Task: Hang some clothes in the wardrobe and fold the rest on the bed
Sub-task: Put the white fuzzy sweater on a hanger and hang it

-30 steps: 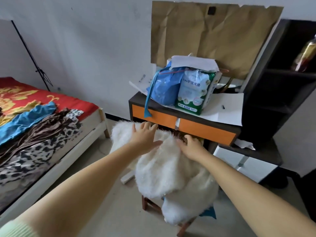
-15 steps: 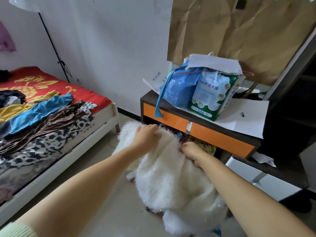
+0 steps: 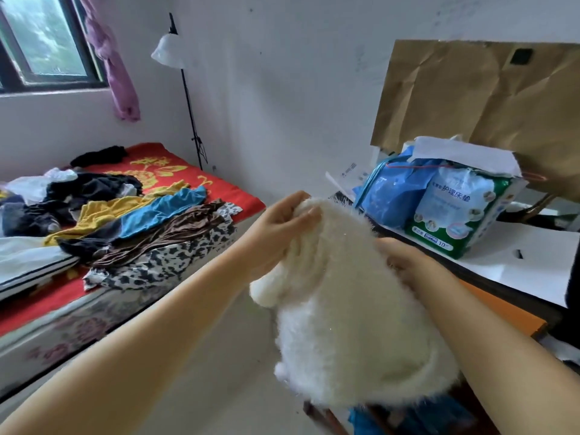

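Hands: two bare hands, both on one garment.
Left hand [image 3: 279,227]: fingers and thumb curled round the top edge of the white fluffy garment [image 3: 351,309], grasping it.
Right hand [image 3: 405,262]: on the garment's right side, fingers sunk into the fur and gripping it.
Garment: one, cream-white and long-piled, hanging in front of the person between both forearms, its lower part bunched near the bottom of the view.
Bed [image 3: 131,296]: one, at left, with a red and gold cover.
Clothes on bed: a loose heap; a yellow piece [image 3: 103,211], a blue piece [image 3: 163,211], a brown piece [image 3: 175,233], a black-and-white spotted piece [image 3: 157,262] and dark pieces [image 3: 88,189] can be told apart; an exact count cannot be made.
Change: half a second ago the garment lay lower, over a seat; now it is raised clear and held higher, and the left hand has gone from pressing its top to clutching it. The view has swung left, bringing in a window [image 3: 47,42] and a purple curtain [image 3: 116,64].
Right side: a cabinet with orange drawer fronts [image 3: 508,315], white sheets [image 3: 527,262] on top, one blue bag [image 3: 389,196] beside one green-and-white pack [image 3: 458,215].
Wall: brown paper [image 3: 477,98] taped behind the cabinet; a lamp stand [image 3: 188,98] at the far bed corner.
In the way: the garment hides the near left part of the cabinet.
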Demonstrator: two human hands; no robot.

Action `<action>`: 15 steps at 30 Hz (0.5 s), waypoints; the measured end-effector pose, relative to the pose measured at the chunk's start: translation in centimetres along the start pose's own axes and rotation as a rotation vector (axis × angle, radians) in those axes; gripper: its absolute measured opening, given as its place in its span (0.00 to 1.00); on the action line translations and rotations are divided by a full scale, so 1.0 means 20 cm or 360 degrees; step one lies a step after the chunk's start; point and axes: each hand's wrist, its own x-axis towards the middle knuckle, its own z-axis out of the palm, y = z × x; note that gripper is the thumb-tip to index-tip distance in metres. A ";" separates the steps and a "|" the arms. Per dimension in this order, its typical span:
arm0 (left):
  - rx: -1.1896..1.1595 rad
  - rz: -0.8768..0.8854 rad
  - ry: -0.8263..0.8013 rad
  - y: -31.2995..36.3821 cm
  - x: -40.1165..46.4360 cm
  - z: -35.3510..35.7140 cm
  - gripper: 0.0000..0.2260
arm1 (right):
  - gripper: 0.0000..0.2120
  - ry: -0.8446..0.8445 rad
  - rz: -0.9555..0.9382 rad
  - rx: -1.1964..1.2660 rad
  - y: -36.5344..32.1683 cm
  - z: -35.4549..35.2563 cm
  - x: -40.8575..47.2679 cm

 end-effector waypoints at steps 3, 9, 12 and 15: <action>0.0011 -0.0187 -0.0053 0.04 -0.14 -0.15 0.14 | 0.07 -0.0234 -0.0298 0.0613 -0.13 0.15 -0.07; 0.0686 -0.0737 -0.0187 0.03 -0.50 -0.54 0.05 | 0.11 -0.0617 -0.0493 0.0919 -0.21 0.59 -0.28; 0.0530 -0.0657 0.0518 0.04 -0.65 -0.71 0.17 | 0.15 -0.0891 -0.0479 0.0814 -0.20 0.85 -0.43; 0.0839 -0.0743 0.0762 0.04 -0.84 -0.89 0.25 | 0.10 -0.1240 -0.0392 0.0664 -0.17 1.13 -0.57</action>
